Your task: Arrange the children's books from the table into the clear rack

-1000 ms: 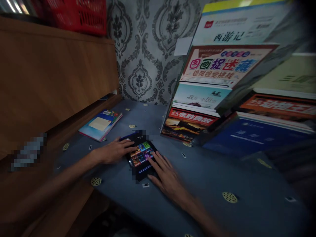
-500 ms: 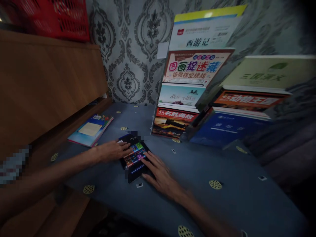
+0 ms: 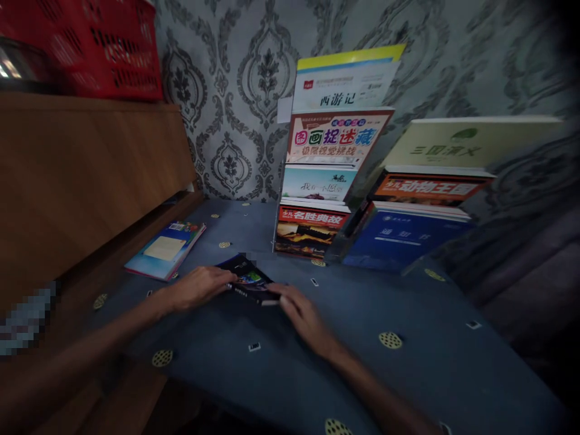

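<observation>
The patterned wall [image 3: 231, 163] closes off the rear of the work area. In front of it extends the table [image 3: 294, 374], covered in a dark blue-grey surface. The wooden cabinet [image 3: 90, 157] borders the table on the left. Toward the back right, two tiers of upright books are displayed: the left column [image 3: 317, 151] (the taller of the two) and the right column [image 3: 408, 211], with a blue cover at its front. The red basket [image 3: 118, 54] sits on top of the cabinet. The light-blue book [image 3: 165, 251] lies flat on the table beside the cabinet, just beyond the left wrist.

The left hand [image 3: 203, 287] grasps the black book [image 3: 249, 272] at its left end, fingers over the cover (the thumb is not clearly visible). The right hand [image 3: 306, 311] grasps the opposite end, fingers at the edge and thumb near the spine corner. The black book is therefore located between the two hands, in contact with both, in front of the left column. It is tilted: the spine, with white lettering, faces the person and is raised above the table (whether the far edge touches the surface cannot be determined). Small yellow spotted prints [image 3: 390, 340] mark the table surface.
</observation>
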The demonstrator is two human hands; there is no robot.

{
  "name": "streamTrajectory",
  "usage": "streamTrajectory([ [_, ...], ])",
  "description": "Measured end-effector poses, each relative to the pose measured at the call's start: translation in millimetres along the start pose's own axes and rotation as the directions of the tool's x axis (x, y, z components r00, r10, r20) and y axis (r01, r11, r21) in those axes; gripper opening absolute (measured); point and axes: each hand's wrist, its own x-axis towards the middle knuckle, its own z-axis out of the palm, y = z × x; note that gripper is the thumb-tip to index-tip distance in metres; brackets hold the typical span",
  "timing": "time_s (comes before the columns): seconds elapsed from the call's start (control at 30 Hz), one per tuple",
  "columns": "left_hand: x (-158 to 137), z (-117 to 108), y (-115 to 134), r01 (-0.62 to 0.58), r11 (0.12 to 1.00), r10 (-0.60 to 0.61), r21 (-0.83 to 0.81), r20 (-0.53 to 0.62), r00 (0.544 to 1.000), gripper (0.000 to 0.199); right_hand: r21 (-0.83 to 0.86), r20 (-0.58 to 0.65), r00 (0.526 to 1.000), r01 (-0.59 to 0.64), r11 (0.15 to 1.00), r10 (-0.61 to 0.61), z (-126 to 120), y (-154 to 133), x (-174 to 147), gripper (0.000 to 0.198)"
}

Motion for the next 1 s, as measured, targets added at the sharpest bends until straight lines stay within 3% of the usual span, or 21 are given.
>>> streamTrajectory([
  [0.1, 5, -18, 18, 0.160, 0.949, -0.223, -0.271, -0.221, 0.949, 0.028, 0.383, -0.176, 0.980, -0.017, 0.924, 0.091, -14, -4, 8, 0.057],
  [0.17, 11, -25, 29, 0.202, 0.833, -0.403, -0.516, -0.313, 0.860, 0.033, 0.586, -0.175, 0.976, -0.002, 0.810, 0.129, -20, -8, 9, 0.058],
  [0.2, 15, -25, 34, 0.188, 0.730, -0.492, -0.657, -0.315, 0.812, 0.035, 0.655, -0.137, 0.980, -0.018, 0.755, 0.142, -22, -10, 9, 0.058],
  [0.27, 22, -19, 40, 0.122, 0.445, -0.638, -0.887, -0.219, 0.739, 0.039, 0.724, -0.046, 0.986, -0.079, 0.685, 0.162, -21, -13, 7, 0.059],
  [0.33, 25, -4, 42, 0.104, 0.186, -0.699, -0.977, -0.057, 0.713, 0.048, 0.740, 0.016, 0.979, -0.149, 0.656, 0.205, -17, -12, 5, 0.062],
  [0.4, 23, 14, 40, 0.251, 0.101, -0.696, -0.963, 0.112, 0.709, 0.054, 0.716, 0.047, 0.954, -0.240, 0.656, 0.297, -12, -7, 4, 0.064],
  [0.43, 19, 21, 38, 0.380, 0.125, -0.683, -0.917, 0.198, 0.703, 0.055, 0.686, 0.046, 0.936, -0.284, 0.670, 0.350, -10, -3, 4, 0.064],
  [0.5, 12, 30, 33, 0.616, 0.298, -0.677, -0.729, 0.294, 0.675, 0.047, 0.596, 0.026, 0.910, -0.348, 0.724, 0.415, -8, 5, 4, 0.062],
  [0.57, 8, 31, 30, 0.714, 0.543, -0.703, -0.442, 0.227, 0.674, 0.030, 0.494, 0.024, 0.915, -0.361, 0.791, 0.403, -7, 13, 5, 0.061],
  [0.63, 11, 28, 30, 0.703, 0.696, -0.701, -0.145, 0.077, 0.709, 0.020, 0.396, 0.051, 0.931, -0.351, 0.849, 0.361, -7, 18, 4, 0.058],
  [0.7, 20, 27, 31, 0.664, 0.747, -0.663, 0.041, -0.029, 0.748, 0.022, 0.255, 0.046, 0.946, -0.322, 0.912, 0.321, -9, 17, 1, 0.050],
  [0.8, 35, 38, 29, 0.617, 0.780, -0.609, 0.107, -0.101, 0.787, 0.028, -0.125, -0.060, 0.978, -0.204, 0.971, 0.198, -12, 9, -1, 0.035],
  [0.9, 41, 59, 19, 0.602, 0.791, -0.585, 0.105, -0.156, 0.796, 0.032, -0.483, -0.088, 0.996, -0.045, 0.874, 0.002, -8, 0, 8, 0.033],
  [1.0, 38, 78, 10, 0.581, 0.810, -0.548, 0.076, -0.255, 0.797, 0.032, -0.563, 0.091, 0.985, 0.170, 0.809, -0.144, 12, -2, 34, 0.038],
])
